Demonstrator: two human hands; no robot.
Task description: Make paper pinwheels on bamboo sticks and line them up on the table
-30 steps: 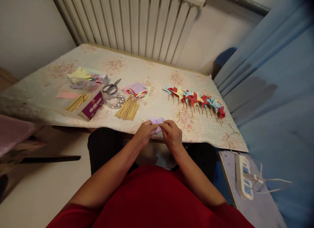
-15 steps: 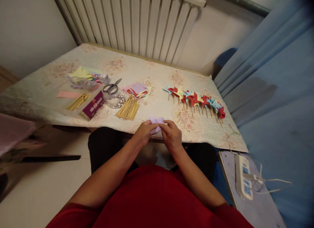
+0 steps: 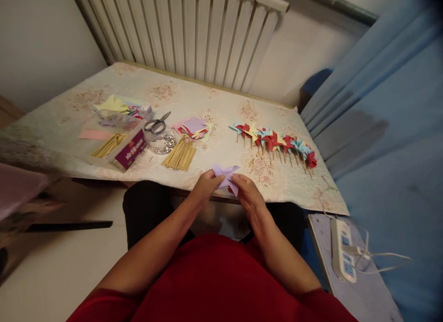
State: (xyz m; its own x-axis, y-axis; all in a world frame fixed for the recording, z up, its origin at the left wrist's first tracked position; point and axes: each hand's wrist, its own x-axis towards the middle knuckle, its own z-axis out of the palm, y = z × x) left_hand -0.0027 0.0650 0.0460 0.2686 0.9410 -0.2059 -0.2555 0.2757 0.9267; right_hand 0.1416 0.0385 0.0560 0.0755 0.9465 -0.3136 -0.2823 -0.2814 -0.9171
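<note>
A purple paper pinwheel [image 3: 226,175] is held between my two hands at the table's front edge, its blades folded toward the middle. My left hand [image 3: 206,184] pinches it from the left, thumb near the centre. From the right, my right hand [image 3: 246,189] grips it with thumb and fingers closed. A small dark red bit shows under the paper near my right fingers; what it is I cannot make out. Just beyond my left hand lies a bundle of thin wooden sticks [image 3: 180,155]. Behind the sticks sits a pile of coloured paper squares [image 3: 194,127].
Finished pinwheels [image 3: 273,140] on sticks lie in a row at the right. At the left are a clear plastic box [image 3: 129,149] holding sticks, scissors [image 3: 157,124] and a round container [image 3: 162,143] of small shiny pieces. A power strip [image 3: 343,250] lies at lower right.
The purple paper has opened into a clearer pinwheel shape, with blades sticking out at upper right and lower right. My right hand has shifted slightly right and down.
</note>
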